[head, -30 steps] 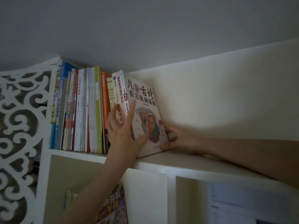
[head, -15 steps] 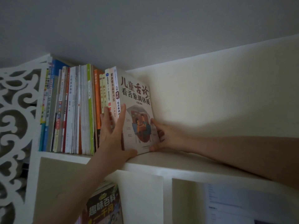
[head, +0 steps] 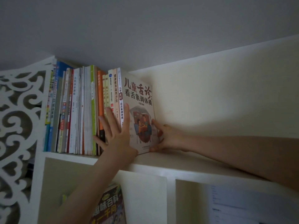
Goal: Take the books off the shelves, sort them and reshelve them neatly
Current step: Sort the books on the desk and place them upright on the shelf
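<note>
On the top shelf (head: 194, 160), our flat, spread left hand (head: 116, 135) presses the spines of the upright book row (head: 77, 110), while our right hand (head: 166, 138) touches the cover edge of the end book (head: 139, 94); we cannot tell whether it grips.

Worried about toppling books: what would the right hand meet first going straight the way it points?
The end book: its front cover, which the right hand seems to be touching with its fingertips.

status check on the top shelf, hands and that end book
Left hand flat on book row. Right hand at end book cover edge, hold unclear. Books upright on top shelf, nothing blocking.
</note>
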A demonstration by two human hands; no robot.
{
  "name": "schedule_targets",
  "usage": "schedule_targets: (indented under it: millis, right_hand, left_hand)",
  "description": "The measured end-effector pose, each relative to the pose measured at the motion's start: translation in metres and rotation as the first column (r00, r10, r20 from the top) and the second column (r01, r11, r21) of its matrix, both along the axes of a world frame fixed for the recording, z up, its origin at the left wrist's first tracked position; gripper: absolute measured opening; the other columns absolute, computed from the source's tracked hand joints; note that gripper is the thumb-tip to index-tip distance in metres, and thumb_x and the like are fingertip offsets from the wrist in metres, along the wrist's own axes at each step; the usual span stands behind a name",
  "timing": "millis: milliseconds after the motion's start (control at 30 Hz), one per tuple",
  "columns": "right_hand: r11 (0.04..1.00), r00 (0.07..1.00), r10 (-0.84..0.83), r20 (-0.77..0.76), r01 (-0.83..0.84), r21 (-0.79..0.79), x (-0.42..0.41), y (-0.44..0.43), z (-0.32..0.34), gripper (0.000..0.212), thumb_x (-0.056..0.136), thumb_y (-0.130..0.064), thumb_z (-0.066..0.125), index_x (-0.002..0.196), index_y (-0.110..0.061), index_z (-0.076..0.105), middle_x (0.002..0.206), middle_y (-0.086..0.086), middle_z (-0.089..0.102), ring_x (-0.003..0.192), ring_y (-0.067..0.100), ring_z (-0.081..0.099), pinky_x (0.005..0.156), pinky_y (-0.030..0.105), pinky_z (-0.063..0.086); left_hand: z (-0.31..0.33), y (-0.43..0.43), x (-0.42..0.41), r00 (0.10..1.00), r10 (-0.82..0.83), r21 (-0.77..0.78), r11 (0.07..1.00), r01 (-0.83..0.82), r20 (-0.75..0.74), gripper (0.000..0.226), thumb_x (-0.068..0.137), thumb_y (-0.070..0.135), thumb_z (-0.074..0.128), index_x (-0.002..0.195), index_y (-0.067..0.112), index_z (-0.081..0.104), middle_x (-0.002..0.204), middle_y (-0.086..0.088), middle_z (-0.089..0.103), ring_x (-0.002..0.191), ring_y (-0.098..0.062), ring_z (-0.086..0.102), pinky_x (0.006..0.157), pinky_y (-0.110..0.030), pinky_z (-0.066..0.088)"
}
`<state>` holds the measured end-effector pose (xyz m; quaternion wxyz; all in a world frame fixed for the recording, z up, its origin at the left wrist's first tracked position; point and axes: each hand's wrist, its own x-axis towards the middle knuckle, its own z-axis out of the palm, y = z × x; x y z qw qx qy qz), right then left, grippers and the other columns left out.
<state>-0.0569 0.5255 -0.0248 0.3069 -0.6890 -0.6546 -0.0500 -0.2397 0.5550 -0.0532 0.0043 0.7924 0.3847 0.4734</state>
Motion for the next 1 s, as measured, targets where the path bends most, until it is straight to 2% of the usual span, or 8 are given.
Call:
schedule_targets:
  millis: [167,233,300,367,500,700,800,1000]
  right_hand:
    - [0.999,1.0,0.017,-0.009,-0.017,-0.027,-0.003,-0.008,0.002,0.115,0.072,-0.031,0.083,0.153,-0.027,0.001,0.133,0.009,0.04,0.123,0.022,0.043,0.092,0.016,0.035]
    - [0.994,0.992,0.091,-0.086,-0.096,-0.051,-0.004,-0.015,0.005,0.108,0.075,-0.02,0.081,0.152,-0.024,0.006,0.114,-0.004,0.049,0.103,0.005,0.054,0.077,0.006,0.042]
    - [0.986,0.975,0.147,-0.165,-0.158,-0.055,-0.001,-0.021,0.008,0.103,0.076,-0.014,0.079,0.148,-0.035,0.009,0.101,-0.013,0.051,0.086,-0.004,0.056,0.069,0.012,0.049]
    - [0.988,0.971,0.121,-0.204,-0.138,-0.072,-0.001,-0.031,0.012,0.108,0.076,-0.024,0.079,0.146,-0.046,-0.001,0.111,-0.006,0.049,0.098,0.006,0.055,0.08,0.026,0.053]
    - [0.989,0.967,0.072,-0.245,-0.101,-0.11,0.001,-0.054,0.015,0.113,0.076,-0.031,0.078,0.148,-0.043,-0.008,0.14,0.005,0.038,0.12,0.018,0.048,0.095,0.033,0.049]
    - [0.995,0.969,0.076,-0.236,-0.089,-0.047,-0.008,-0.102,0.019,0.108,0.078,-0.032,0.077,0.149,-0.042,-0.003,0.142,-0.001,0.038,0.118,0.017,0.052,0.091,0.028,0.049]
    - [0.992,0.962,0.127,-0.241,-0.123,0.036,-0.02,-0.141,0.019,0.106,0.078,-0.026,0.076,0.15,-0.042,0.0,0.144,-0.001,0.037,0.113,0.02,0.059,0.096,0.031,0.049]
    - [0.985,0.975,0.104,-0.196,-0.074,0.154,-0.034,-0.24,0.005,0.1,0.078,-0.021,0.077,0.15,-0.04,0.011,0.145,-0.004,0.04,0.105,0.01,0.065,0.101,0.033,0.047]
  left_hand:
    - [-0.001,0.003,-0.001,1.0,-0.026,0.007,1.0,0.026,0.003,0.126,0.078,0.006,0.066,0.125,0.047,-0.044,0.126,0.001,-0.058,0.13,-0.03,-0.042,0.106,-0.064,-0.009]
    - [-0.001,0.002,-0.002,0.999,-0.043,0.007,0.999,0.043,0.014,0.127,0.077,0.011,0.069,0.124,0.049,-0.042,0.134,0.0,-0.055,0.131,-0.029,-0.042,0.106,-0.065,-0.01]
    - [-0.004,-0.002,-0.004,0.995,-0.089,0.028,0.996,0.088,0.037,0.125,0.076,0.03,0.074,0.13,0.05,-0.037,0.14,0.0,-0.05,0.132,-0.027,-0.042,0.105,-0.062,-0.017]
    - [-0.007,-0.007,-0.005,0.984,-0.156,0.083,0.985,0.149,0.09,0.119,0.071,0.049,0.073,0.136,0.052,-0.027,0.144,0.003,-0.046,0.133,-0.024,-0.041,0.102,-0.054,-0.021]
    - [-0.012,-0.016,-0.006,0.956,-0.216,0.292,0.944,0.153,0.196,0.102,0.076,0.041,0.072,0.145,0.047,-0.003,0.154,0.002,-0.028,0.139,-0.022,-0.031,0.107,-0.052,-0.02]
    - [-0.013,-0.066,-0.002,0.832,-0.516,0.423,0.813,0.399,0.205,0.074,0.081,0.021,0.068,0.142,0.038,0.031,0.151,0.008,0.014,0.144,-0.014,0.003,0.114,-0.058,0.019]
    - [-0.02,-0.103,0.007,0.721,-0.655,0.382,0.74,0.553,0.226,0.063,0.084,0.024,0.063,0.137,0.043,0.035,0.138,0.016,0.035,0.136,-0.01,0.028,0.11,-0.041,0.033]
    - [-0.034,-0.157,0.029,0.596,-0.771,0.252,0.637,0.728,0.225,0.068,0.079,0.04,0.064,0.138,0.049,0.031,0.137,0.024,0.038,0.124,0.011,0.032,0.088,-0.005,0.029]
